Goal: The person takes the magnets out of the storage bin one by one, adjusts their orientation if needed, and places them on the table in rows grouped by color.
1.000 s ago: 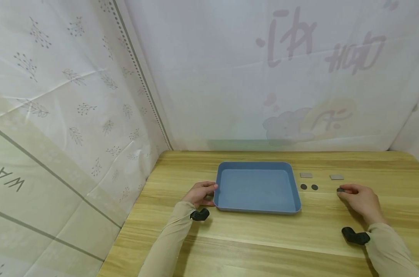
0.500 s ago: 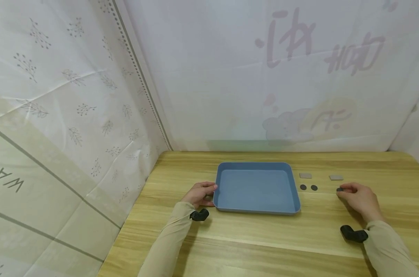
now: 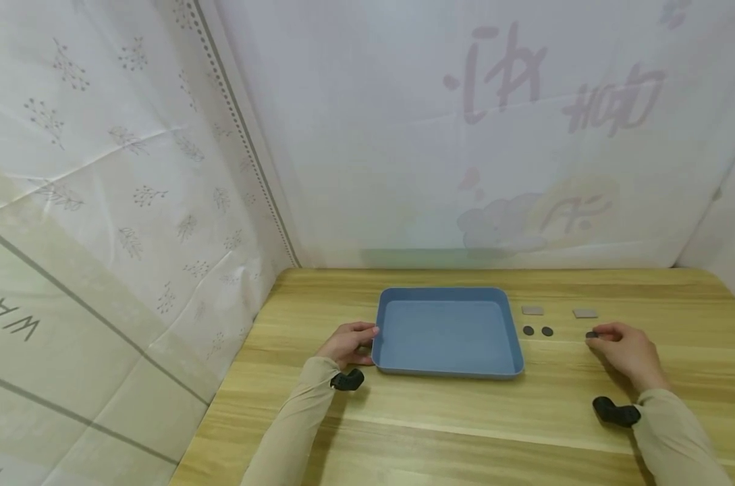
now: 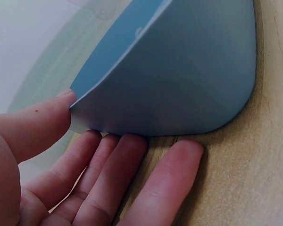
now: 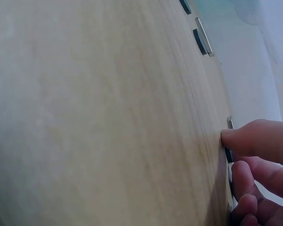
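Observation:
A shallow blue rectangular tray (image 3: 446, 337) lies on the wooden table. My left hand (image 3: 345, 344) holds its left side; in the left wrist view the thumb is at the rim and fingertips meet the lower edge of the wall (image 4: 193, 80). My right hand (image 3: 631, 352) pinches a small dark round disc (image 3: 590, 335) between thumb and fingers, close over the table right of the tray. Seen from the right wrist, the disc (image 5: 228, 155) stands on edge, partly hidden by the thumb. Two more dark discs, a left one (image 3: 528, 331) and a right one (image 3: 547, 331), lie beside the tray.
Behind the discs lie two flat grey rectangular pieces, one (image 3: 532, 310) near the tray and another (image 3: 584, 313) near my right hand. The wooden table (image 3: 440, 425) ends at a printed cloth wall (image 3: 373, 169) at the back, with another patterned cloth (image 3: 130, 223) on the left.
The head view has shifted slightly, so everything sits a little lower and further left. Both hands keep their places at the tray and the disc.

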`<state>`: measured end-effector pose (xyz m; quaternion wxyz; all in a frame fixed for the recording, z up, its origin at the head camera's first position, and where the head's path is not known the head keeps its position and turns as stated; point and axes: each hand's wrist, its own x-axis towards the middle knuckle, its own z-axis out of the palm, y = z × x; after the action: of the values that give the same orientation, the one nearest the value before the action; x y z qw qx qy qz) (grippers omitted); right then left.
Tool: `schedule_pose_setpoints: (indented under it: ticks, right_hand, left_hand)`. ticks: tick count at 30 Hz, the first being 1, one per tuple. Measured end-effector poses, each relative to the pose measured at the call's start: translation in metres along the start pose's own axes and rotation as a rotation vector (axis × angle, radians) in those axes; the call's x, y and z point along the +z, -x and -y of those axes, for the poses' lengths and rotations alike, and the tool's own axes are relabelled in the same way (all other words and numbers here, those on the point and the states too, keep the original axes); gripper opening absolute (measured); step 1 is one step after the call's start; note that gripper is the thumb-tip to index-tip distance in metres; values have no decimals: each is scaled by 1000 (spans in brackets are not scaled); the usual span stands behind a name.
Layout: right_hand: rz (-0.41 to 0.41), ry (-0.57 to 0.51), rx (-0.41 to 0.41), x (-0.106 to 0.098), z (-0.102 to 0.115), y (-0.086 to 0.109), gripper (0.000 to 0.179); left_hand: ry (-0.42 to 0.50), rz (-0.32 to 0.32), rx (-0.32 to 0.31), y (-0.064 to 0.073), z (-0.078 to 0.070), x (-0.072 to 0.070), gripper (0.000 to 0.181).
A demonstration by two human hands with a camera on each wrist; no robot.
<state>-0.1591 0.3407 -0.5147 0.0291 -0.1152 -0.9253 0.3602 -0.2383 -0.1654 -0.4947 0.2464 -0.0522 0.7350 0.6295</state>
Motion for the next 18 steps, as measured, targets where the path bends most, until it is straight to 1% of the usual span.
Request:
schedule_pose_setpoints:
  ticks: [2,6,9,13,16,18]
  right_hand:
    - [2,2,-1,0,0,0,49]
    - [34,-26,23,-1,-1,1,56]
    - [52,-66,46,-3,-2,2,62]
    - [50,-130,74,-6,-2,4,66]
    - [59,-155,60,-12,1,5,65]
    - [56,-121,11,-19,7,4,63]
  left_hand:
    - [-6,1,5,0,1,-1,49]
    - [-11,7,1,0,2,-2,50]
    - [-6,9,-5,0,1,-2,49]
    - [-12,19,1,2,-2,-3,48]
    - [-23,31,11,3,-3,-5,44]
    - [-46,27,19,5,-6,-7,39]
